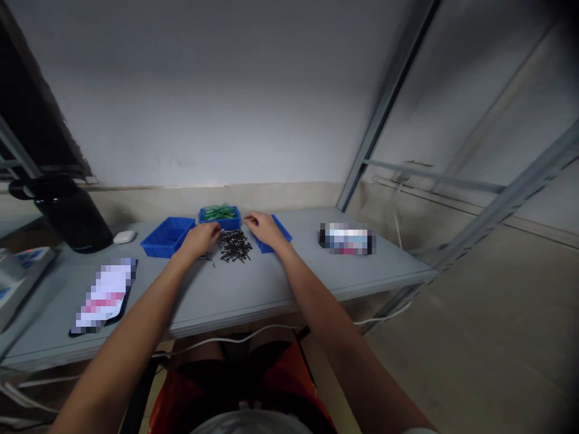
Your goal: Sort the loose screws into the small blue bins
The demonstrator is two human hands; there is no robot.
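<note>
A loose pile of dark screws lies on the grey tabletop. My left hand is at the pile's left edge, its fingers pinched together; what they hold, if anything, is too small to make out. A few lighter screws lie just below this hand. On the pile's other side, my right hand has its fingers curled together above the right blue tray, partly covering it; its fingertips' contents cannot be made out. Behind the pile stands a blue tray filled with green pieces.
Another blue tray sits left of my left hand. Further left are a white earbud case, a black bottle, a phone and a power strip. A second phone is at right, near a metal post.
</note>
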